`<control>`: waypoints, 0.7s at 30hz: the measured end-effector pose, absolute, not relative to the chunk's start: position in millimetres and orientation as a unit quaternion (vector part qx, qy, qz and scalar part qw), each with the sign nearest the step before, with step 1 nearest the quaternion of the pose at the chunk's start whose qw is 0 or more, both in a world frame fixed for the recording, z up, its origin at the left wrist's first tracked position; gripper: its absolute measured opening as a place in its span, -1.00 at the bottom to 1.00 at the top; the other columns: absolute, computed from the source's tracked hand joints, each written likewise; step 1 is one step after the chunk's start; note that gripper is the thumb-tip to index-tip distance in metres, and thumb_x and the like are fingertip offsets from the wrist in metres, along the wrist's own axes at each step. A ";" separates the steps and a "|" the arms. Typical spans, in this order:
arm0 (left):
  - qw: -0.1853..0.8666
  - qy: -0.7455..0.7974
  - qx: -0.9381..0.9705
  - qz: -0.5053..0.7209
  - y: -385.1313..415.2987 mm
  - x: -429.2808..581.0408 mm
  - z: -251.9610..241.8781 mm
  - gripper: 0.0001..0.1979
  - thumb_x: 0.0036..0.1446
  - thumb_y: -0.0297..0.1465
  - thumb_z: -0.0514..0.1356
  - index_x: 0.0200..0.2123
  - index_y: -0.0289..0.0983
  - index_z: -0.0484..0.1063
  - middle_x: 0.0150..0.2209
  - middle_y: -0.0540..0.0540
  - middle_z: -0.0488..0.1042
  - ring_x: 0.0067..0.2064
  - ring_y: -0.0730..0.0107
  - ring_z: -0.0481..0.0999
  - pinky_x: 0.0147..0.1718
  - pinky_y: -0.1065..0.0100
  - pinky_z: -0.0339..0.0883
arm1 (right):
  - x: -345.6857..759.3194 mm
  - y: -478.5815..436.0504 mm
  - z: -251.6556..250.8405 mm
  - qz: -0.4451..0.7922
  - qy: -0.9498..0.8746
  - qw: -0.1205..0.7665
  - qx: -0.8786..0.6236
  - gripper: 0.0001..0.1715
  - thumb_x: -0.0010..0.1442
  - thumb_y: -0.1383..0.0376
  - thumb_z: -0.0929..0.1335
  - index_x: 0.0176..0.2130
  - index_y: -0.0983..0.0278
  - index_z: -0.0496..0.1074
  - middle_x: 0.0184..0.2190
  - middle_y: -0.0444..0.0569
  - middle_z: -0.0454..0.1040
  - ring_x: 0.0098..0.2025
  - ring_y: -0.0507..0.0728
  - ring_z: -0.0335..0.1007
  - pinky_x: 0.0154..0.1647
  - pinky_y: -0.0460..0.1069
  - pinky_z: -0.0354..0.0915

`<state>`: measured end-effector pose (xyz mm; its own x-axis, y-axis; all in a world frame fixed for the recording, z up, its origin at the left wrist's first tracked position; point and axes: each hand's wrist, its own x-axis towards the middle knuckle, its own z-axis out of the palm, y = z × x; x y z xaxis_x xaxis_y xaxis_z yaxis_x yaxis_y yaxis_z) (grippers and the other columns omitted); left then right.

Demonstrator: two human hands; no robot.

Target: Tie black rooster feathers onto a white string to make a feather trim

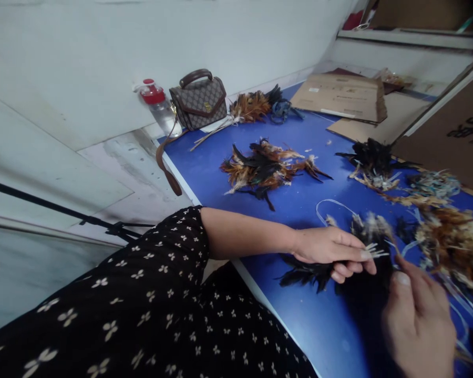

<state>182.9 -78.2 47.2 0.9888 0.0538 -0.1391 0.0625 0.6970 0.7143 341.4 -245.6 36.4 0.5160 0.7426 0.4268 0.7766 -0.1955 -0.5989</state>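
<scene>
- The tabletop's pale near edge (258,294) runs slantwise along my front, and a stretch of blue tabletop (307,315) shows between it and my hands.
- More blue surface lies beyond my left wrist, up to a clump of brown-and-black feathers (260,168).
- On my right, a tawny feather pile (451,236) crowds close; flattened cardboard (342,97) lies at the back.
- The black feather bunch (305,275) looks glossy and loose-tipped, its pale quills (375,252) gathered into a narrow bundle.
- My left hand (339,252) is closed around that bunch: quills poke out past my thumb, plumes fan out below my wrist.
- My right hand (421,315) is just beside the quill ends, fingers bent; blur hides whether they pinch anything.
</scene>
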 end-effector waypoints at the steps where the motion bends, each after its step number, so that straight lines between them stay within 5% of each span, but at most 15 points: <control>1: 0.914 0.067 0.400 -0.015 -79.3 181.8 46.4 -0.72 0.38 -0.22 0.40 -0.25 -0.33 0.59 -0.44 0.06 0.30 -0.49 0.57 0.27 -0.49 0.43 0.35 | 339.1 -246.0 38.3 -0.065 -0.515 0.406 -0.752 -0.16 0.50 -0.16 0.29 0.31 0.45 0.59 0.25 0.38 0.54 0.35 0.54 0.45 0.40 0.41 0.32; 4: 0.902 0.055 0.426 -0.035 -81.1 180.7 42.6 -0.74 0.35 -0.21 0.41 -0.24 -0.30 0.60 -0.43 0.01 0.41 -0.46 0.46 0.40 -0.41 0.29 0.56 | 329.5 -247.8 46.6 -0.105 -0.537 0.448 -0.707 -0.44 0.49 0.09 0.41 0.35 0.24 0.59 0.29 0.26 0.55 0.32 0.43 0.50 0.40 0.36 0.35; 8: 0.900 0.051 0.429 -0.049 -81.4 182.5 35.6 -0.62 0.21 -0.10 0.52 -0.21 -0.28 0.58 -0.42 -0.01 0.50 -0.45 0.41 0.48 -0.42 0.24 0.60 | 319.7 -249.1 51.3 -0.038 -0.554 0.481 -0.678 -0.53 0.45 0.18 0.48 0.30 -0.02 0.62 0.21 0.04 0.62 0.18 0.33 0.59 0.35 0.34 0.39; 21: 0.886 0.053 0.460 -0.015 -83.1 181.1 38.5 -0.49 0.01 -0.03 0.62 -0.27 -0.25 0.52 -0.44 0.05 0.49 -0.51 0.48 0.40 -0.46 0.24 0.59 | 319.5 -251.3 49.3 0.012 -0.570 0.478 -0.668 -0.56 0.41 0.15 0.50 0.25 -0.04 0.65 0.18 -0.03 0.64 0.15 0.32 0.60 0.32 0.32 0.41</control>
